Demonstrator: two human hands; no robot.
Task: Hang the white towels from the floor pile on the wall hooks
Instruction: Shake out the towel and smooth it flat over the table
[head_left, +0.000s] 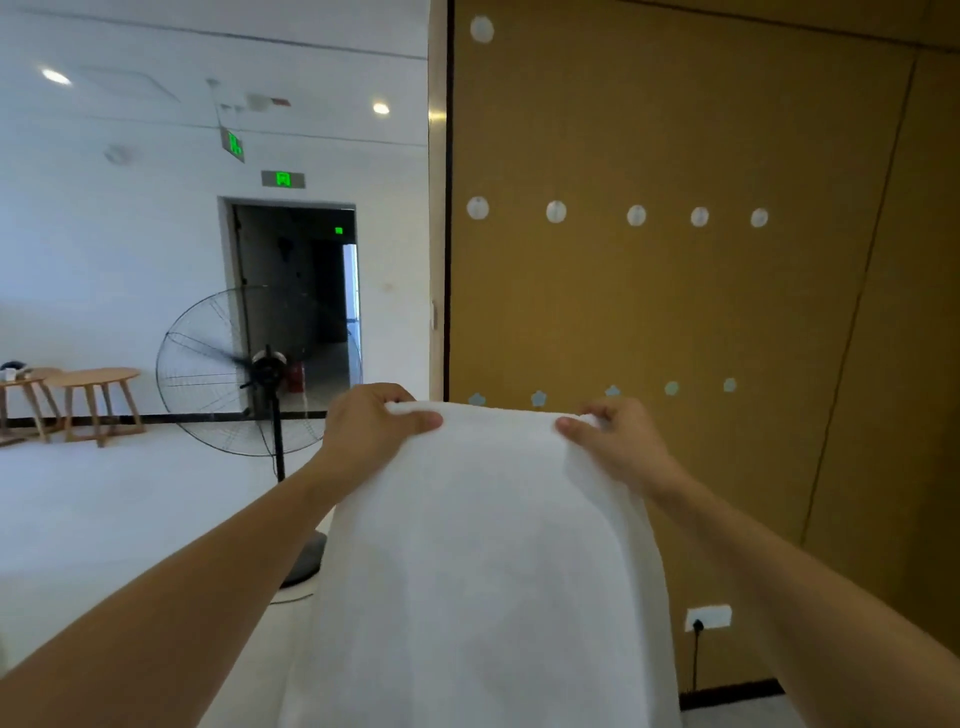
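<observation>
A white towel (483, 561) hangs spread out in front of me, held up by its top edge. My left hand (371, 426) pinches the top left corner and my right hand (613, 441) pinches the top right corner. Behind the towel stands a brown wall panel (675, 312). A row of round white hooks (556, 212) crosses it at mid height, with one more white hook (481, 28) near the top. A lower row of pale blue hooks (671, 387) runs just above the towel's edge. The floor pile is out of sight.
A black pedestal fan (260, 374) stands on the floor to the left, close to the towel. Two round wooden tables (96, 379) sit by the far white wall. An open doorway (296, 301) is behind the fan. A wall socket (707, 617) with a plugged cable sits low on the panel.
</observation>
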